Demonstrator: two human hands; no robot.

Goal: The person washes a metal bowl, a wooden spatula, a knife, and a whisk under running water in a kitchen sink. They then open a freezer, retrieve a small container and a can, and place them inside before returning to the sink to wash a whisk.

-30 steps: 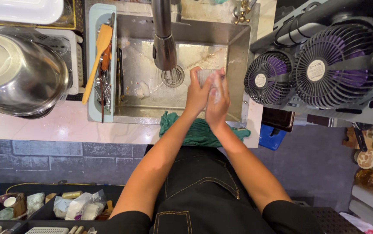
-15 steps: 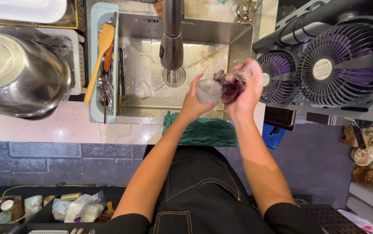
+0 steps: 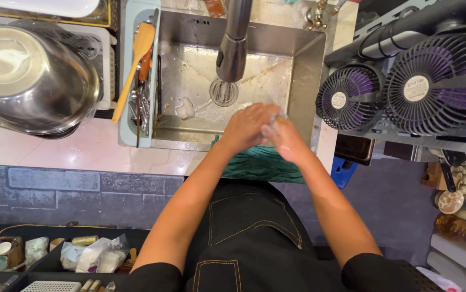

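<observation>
Two fans (image 3: 406, 92) at right; one steel bowl (image 3: 27, 75) at left; one sink (image 3: 298, 59) with faucet (image 3: 233, 48) over the drain (image 3: 224, 92); one green cloth (image 3: 260, 162) on its front edge. Left hand (image 3: 246, 127) and right hand (image 3: 281, 138) pressed together above the basin, apparently rubbing; whether they hold anything, cannot tell. Best kept over the basin.

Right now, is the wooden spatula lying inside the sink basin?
No, the wooden spatula rests in the pale blue utensil tray beside the sink, outside the basin.
</observation>
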